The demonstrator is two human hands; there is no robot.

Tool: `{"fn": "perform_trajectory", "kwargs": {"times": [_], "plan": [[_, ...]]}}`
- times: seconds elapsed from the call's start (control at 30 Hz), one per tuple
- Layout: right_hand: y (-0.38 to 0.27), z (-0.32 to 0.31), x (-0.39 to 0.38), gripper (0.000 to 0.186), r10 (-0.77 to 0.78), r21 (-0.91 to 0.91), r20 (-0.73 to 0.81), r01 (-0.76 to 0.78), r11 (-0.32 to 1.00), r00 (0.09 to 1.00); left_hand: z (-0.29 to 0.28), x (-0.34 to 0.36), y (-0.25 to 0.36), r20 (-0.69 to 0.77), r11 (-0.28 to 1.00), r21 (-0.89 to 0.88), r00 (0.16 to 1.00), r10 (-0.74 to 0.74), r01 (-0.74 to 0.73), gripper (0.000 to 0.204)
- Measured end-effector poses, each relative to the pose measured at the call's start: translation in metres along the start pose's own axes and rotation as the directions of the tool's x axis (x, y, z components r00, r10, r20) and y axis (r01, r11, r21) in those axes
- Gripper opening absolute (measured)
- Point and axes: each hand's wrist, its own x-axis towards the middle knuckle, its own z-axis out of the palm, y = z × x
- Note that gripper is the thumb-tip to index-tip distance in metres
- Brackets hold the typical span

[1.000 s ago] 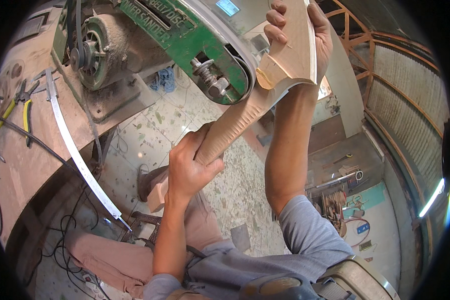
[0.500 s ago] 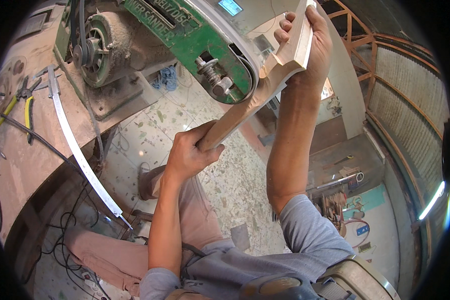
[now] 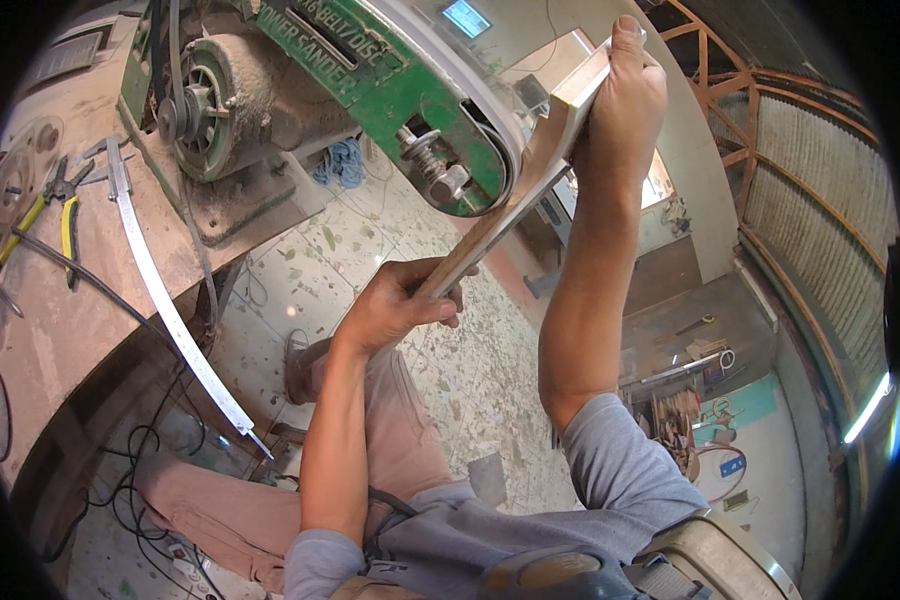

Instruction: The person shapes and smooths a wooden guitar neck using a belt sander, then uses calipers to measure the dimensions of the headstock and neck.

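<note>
A long piece of pale shaped wood (image 3: pixel 542 150) slants up to the right across the rounded end of a green belt sander (image 3: pixel 425 125). Its middle lies against the grey belt (image 3: pixel 515 150), or very near it; I cannot tell if they touch. My left hand (image 3: pixel 398 305) is closed round the narrow lower end, thumb on the near side. My right hand (image 3: pixel 625 105) grips the wider upper end, with the thumb stretched along the top and the other fingers mostly hidden behind the wrist and the wood.
On the dusty bench (image 3: pixel 80 330) at left lie a long metal caliper (image 3: pixel 175 305) and yellow-handled pliers (image 3: pixel 62 205). The sander's motor (image 3: pixel 220 105) and pulley stand behind them. Black cables (image 3: pixel 145 490) tangle below the bench. A shelf of clutter (image 3: pixel 680 425) stands at right.
The wood has turned about its length, so its narrow edge now faces me more. My left hand has shifted slightly right and its fingers have rolled round the wood. The view has shifted slightly.
</note>
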Motion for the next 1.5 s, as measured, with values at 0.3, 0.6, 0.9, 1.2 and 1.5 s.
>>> {"fn": "perform_trajectory", "kwargs": {"times": [0.3,0.6,0.9,1.2,1.5], "plan": [[0.016,-0.004,0.015,0.028,0.083,0.388,0.225,-0.168,0.906,0.971,0.014,-0.009,0.000,-0.227,0.856,0.508,0.944,0.238,-0.094,0.065],[0.017,-0.014,0.014,0.028,0.033,0.446,0.302,-0.172,0.879,0.953,0.008,-0.005,-0.001,-0.202,0.780,0.607,0.920,0.336,-0.152,0.058],[0.000,-0.010,0.002,0.027,0.017,0.036,0.064,-0.019,0.999,0.998,-0.009,0.003,-0.003,-0.067,0.929,0.360,0.991,0.116,-0.084,0.055],[-0.006,-0.025,0.008,0.047,-0.123,-0.408,0.079,0.145,0.902,0.989,-0.010,0.009,-0.003,0.158,0.992,-0.097,0.986,-0.059,0.075,0.062],[0.007,-0.008,0.003,0.056,0.028,-0.016,0.065,-0.027,0.999,0.997,0.002,-0.007,0.003,-0.145,0.972,0.237,0.989,0.025,0.010,0.078]]}}
